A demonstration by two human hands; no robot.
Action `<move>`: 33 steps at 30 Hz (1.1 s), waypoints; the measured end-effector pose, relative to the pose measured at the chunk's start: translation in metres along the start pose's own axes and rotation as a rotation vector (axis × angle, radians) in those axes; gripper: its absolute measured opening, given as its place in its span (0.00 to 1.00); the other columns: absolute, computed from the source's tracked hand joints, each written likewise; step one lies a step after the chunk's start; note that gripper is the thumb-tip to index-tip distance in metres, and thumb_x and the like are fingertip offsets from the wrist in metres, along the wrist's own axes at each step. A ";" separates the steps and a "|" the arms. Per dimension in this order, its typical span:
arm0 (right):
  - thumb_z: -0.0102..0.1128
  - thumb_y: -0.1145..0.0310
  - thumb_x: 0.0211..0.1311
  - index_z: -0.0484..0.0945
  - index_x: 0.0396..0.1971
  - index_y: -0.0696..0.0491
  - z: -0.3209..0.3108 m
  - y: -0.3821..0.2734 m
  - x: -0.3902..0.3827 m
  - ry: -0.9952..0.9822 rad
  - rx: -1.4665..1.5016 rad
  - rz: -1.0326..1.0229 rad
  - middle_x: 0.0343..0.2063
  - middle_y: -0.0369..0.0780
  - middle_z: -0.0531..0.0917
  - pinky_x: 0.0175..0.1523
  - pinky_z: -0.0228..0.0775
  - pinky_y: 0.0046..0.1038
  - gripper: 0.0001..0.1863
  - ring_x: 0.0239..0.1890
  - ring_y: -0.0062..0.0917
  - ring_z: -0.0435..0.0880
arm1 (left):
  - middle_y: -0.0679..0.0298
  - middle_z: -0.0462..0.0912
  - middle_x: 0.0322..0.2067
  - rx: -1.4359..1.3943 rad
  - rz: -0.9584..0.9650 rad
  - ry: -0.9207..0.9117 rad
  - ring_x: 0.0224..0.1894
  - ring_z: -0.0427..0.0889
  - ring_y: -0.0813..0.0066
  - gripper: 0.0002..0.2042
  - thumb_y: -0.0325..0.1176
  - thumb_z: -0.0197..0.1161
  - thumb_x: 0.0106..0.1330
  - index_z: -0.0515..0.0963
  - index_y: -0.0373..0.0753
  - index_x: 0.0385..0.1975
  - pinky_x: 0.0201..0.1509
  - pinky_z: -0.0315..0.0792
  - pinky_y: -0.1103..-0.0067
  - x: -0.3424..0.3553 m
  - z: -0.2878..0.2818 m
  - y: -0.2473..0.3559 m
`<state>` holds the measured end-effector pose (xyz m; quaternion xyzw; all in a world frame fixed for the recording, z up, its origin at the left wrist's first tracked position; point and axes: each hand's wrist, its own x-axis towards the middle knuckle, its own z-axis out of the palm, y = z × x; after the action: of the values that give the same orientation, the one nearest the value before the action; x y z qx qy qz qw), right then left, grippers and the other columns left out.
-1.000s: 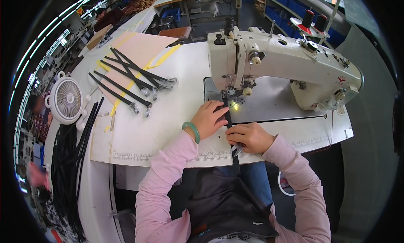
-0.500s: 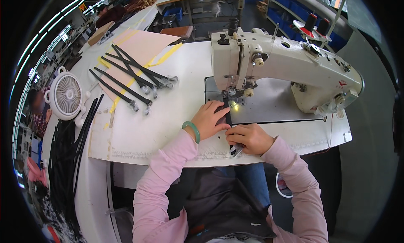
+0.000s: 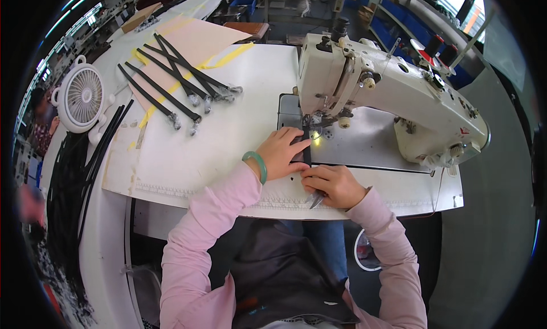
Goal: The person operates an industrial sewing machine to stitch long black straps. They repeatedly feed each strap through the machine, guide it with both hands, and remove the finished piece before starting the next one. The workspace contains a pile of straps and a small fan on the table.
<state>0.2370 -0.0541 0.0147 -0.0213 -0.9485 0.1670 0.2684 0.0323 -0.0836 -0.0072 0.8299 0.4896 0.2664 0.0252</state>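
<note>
From my end, left to right: loose black strips [image 3: 64, 192] hang in a bundle beside the white fan [image 3: 82, 98]; then black straps [image 3: 164, 91] with clear-wrapped ends lie partly on the pink sheet [image 3: 213, 44]. Next, the left hand [image 3: 279, 157] is palm down, fingers spread, not clenched; index reaches onto the black strap [image 3: 308, 154], thumb tip close to the right fingers. The strap lies flat between the hands, at the left part of the sewing machine [image 3: 376, 72], running up to the needle area. Handling, my read: light, bendy along its length, firmer across its width, not fragile, maybe a bit slick. I'd hold it flat by the edges just short of the needle, plus a light pinch farther back. Long axis runs straight away from the wearer, roughly square to the table's front edge; one end points at the needle, the other toward the lap (near end hidden by the right fingers). The right hand [image 3: 336, 185] is curled around a pointed metal tool [image 3: 315, 201], fingertips at the strap; can't tell whether they pinch it.
</note>
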 end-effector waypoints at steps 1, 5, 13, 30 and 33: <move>0.62 0.79 0.34 0.74 0.27 0.55 0.000 0.000 0.001 0.004 -0.003 -0.004 0.32 0.37 0.77 0.33 0.73 0.28 0.14 0.31 0.29 0.78 | 0.53 0.67 0.48 0.006 0.005 0.006 0.50 0.66 0.55 0.27 0.41 0.66 0.48 0.70 0.39 0.49 0.53 0.63 0.68 0.000 0.000 0.000; 0.62 0.79 0.32 0.74 0.26 0.55 0.002 0.001 0.000 0.018 -0.013 -0.015 0.32 0.38 0.77 0.33 0.72 0.28 0.14 0.31 0.29 0.79 | 0.53 0.69 0.45 0.009 0.026 0.038 0.49 0.68 0.56 0.25 0.42 0.66 0.47 0.72 0.35 0.44 0.52 0.64 0.69 0.001 0.000 -0.003; 0.61 0.78 0.30 0.74 0.25 0.54 -0.013 -0.006 -0.006 0.002 -0.128 0.011 0.28 0.36 0.77 0.32 0.71 0.27 0.15 0.27 0.28 0.77 | 0.58 0.75 0.38 0.006 0.051 0.099 0.44 0.72 0.61 0.16 0.36 0.64 0.50 0.76 0.33 0.34 0.48 0.68 0.73 0.007 0.002 -0.004; 0.62 0.78 0.40 0.77 0.25 0.56 -0.045 -0.002 -0.044 0.148 -0.296 0.211 0.27 0.38 0.79 0.27 0.71 0.26 0.08 0.23 0.30 0.79 | 0.61 0.79 0.35 -0.095 -0.004 0.141 0.40 0.75 0.65 0.07 0.28 0.59 0.52 0.79 0.34 0.29 0.44 0.71 0.75 0.019 0.005 -0.023; 0.61 0.79 0.41 0.77 0.26 0.56 -0.046 -0.002 -0.045 0.163 -0.288 0.227 0.26 0.39 0.79 0.26 0.71 0.26 0.08 0.23 0.30 0.79 | 0.62 0.79 0.35 -0.115 -0.040 0.133 0.40 0.75 0.65 0.07 0.29 0.59 0.52 0.79 0.35 0.30 0.44 0.71 0.75 0.020 0.005 -0.026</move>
<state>0.2991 -0.0479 0.0297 -0.1795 -0.9293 0.0566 0.3177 0.0221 -0.0526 -0.0111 0.7976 0.4904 0.3482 0.0455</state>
